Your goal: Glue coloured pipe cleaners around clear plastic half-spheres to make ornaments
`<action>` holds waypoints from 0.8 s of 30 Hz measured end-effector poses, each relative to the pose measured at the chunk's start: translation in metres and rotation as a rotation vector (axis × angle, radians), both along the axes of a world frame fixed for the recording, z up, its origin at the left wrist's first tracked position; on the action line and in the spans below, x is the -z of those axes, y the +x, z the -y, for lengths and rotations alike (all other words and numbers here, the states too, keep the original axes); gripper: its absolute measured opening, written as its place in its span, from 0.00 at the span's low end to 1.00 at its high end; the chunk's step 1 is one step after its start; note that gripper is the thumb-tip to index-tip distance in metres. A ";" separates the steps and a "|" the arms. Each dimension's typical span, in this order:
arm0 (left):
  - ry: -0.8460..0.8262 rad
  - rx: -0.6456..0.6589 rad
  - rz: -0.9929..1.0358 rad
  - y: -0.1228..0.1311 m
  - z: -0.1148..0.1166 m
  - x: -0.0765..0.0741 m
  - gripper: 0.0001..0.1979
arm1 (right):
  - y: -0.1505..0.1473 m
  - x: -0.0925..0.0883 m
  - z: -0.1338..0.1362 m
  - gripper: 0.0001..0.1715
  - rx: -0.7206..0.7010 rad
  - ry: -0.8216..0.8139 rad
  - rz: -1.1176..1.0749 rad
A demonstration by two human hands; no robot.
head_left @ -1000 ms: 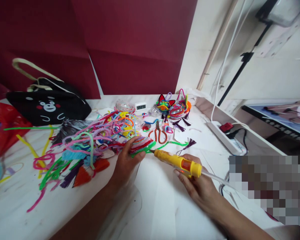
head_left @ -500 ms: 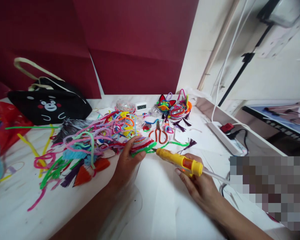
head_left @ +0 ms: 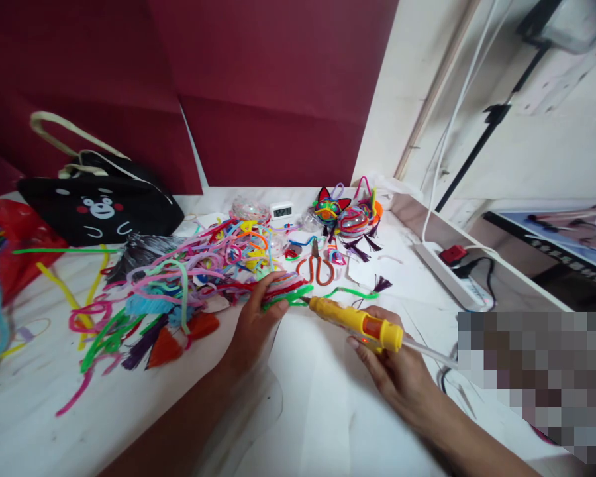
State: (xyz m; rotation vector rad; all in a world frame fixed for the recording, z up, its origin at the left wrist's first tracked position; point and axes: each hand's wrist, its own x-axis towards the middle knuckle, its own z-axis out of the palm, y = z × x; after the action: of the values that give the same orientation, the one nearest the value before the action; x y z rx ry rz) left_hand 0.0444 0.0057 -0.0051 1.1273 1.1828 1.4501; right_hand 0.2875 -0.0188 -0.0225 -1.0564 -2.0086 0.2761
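Observation:
My left hand [head_left: 258, 318] is closed around a craft piece covered in striped pipe cleaners [head_left: 289, 291], with red and lilac rows above and green at the lower edge. In my right hand [head_left: 395, 361] I grip a yellow hot glue gun [head_left: 355, 321], its orange light lit and a clear glue stick [head_left: 427, 349] jutting from the back. The gun's nozzle points left, right at the green edge of the piece; whether they touch I cannot tell. Just beyond lie orange-handled scissors [head_left: 322, 270] and a green pipe cleaner [head_left: 352, 292] beside a purple tassel [head_left: 383, 283].
A tangled heap of pipe cleaners [head_left: 218, 258] covers the table's left side, near a black bag [head_left: 99, 205] and a red plastic bag [head_left: 24, 258]. Decorated ornaments [head_left: 352, 222] and a small digital clock [head_left: 281, 211] stand at the back. A power strip [head_left: 451, 275] lies to the right.
The view has shifted very slightly. Both hands, the glue gun and the striped piece keep nearly the same positions.

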 end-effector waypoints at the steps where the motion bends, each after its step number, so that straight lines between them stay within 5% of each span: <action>1: -0.001 0.002 0.009 0.000 0.000 -0.001 0.25 | 0.000 0.000 0.000 0.13 -0.001 0.003 -0.009; 24: 0.032 0.031 -0.203 -0.001 0.003 -0.010 0.24 | 0.002 -0.003 0.004 0.18 -0.070 -0.021 0.001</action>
State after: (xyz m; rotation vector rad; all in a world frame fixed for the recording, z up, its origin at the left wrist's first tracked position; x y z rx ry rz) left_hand 0.0430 0.0024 0.0046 1.3341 1.2791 1.3593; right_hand 0.2894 -0.0226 -0.0195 -1.0003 -2.0502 0.3344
